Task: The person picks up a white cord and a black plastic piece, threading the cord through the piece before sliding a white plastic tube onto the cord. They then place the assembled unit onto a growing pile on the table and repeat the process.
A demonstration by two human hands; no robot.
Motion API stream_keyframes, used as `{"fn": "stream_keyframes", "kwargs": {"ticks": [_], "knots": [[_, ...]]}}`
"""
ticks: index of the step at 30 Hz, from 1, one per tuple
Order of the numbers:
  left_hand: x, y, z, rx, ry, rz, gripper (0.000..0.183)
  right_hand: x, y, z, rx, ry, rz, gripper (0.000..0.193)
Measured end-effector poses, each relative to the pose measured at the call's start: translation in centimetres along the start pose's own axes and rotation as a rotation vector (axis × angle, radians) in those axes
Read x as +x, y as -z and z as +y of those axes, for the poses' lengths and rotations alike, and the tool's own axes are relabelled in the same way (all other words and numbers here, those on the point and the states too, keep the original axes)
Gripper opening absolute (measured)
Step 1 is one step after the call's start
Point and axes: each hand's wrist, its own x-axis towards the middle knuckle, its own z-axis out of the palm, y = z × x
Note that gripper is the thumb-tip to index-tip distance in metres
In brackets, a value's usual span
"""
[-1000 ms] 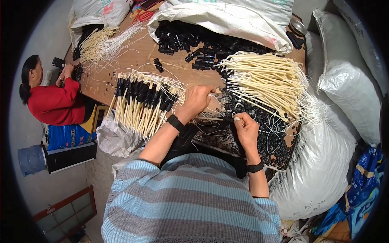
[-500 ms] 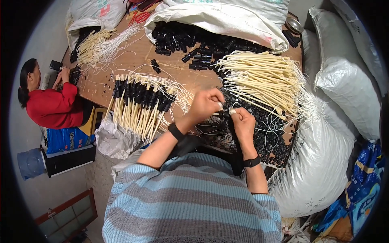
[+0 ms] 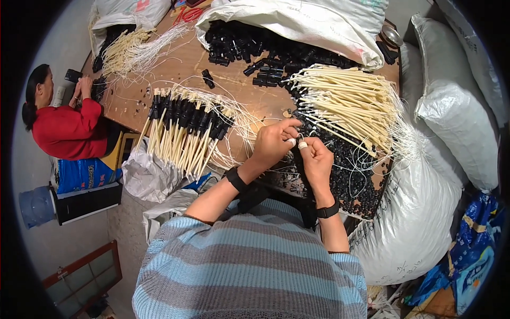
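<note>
My left hand (image 3: pixel 273 143) and my right hand (image 3: pixel 317 159) meet over the table's front part, fingertips almost touching. Both thumbs wear white wraps. A small loop of thin white cord (image 3: pixel 302 135) shows between the fingertips, pinched by my right thumb and forefinger. My left fingers are also closed in a pinch, but what they hold is hidden. Small black parts (image 3: pixel 348 173) lie scattered beneath and right of the hands. Beyond them is a bundle of cream tubes with white cords (image 3: pixel 345 101). On the left lie cream tubes fitted with black sockets (image 3: pixel 186 125).
A white sack (image 3: pixel 297 32) spills black sockets (image 3: pixel 234 45) at the table's back. Another cord bundle (image 3: pixel 127 53) lies far left, near red scissors (image 3: pixel 189 14). Full white sacks (image 3: pixel 419 218) crowd the right edge. A person in red (image 3: pixel 69 125) sits at the left.
My left hand has turned slightly and lowered toward the right one, and the white loop shows more clearly between them. The whole view has shifted a little.
</note>
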Motion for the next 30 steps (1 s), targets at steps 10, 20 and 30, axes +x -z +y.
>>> {"fn": "stream_keyframes", "kwargs": {"ticks": [10,20,30], "knots": [[0.6,0.7,-0.3,-0.031,-0.137,-0.007,0.030,-0.3,0.8,-0.4,-0.195,0.138,-0.081,0.005],[0.4,2.0,0.3,0.275,-0.317,-0.319,0.037,-0.5,2.6,-2.0,0.191,-0.021,-0.094,0.027],[-1.0,1.6,1.7,0.524,-0.390,-0.187,0.023,-0.2,2.0,-2.8,-0.459,0.234,-0.138,0.016]]}}
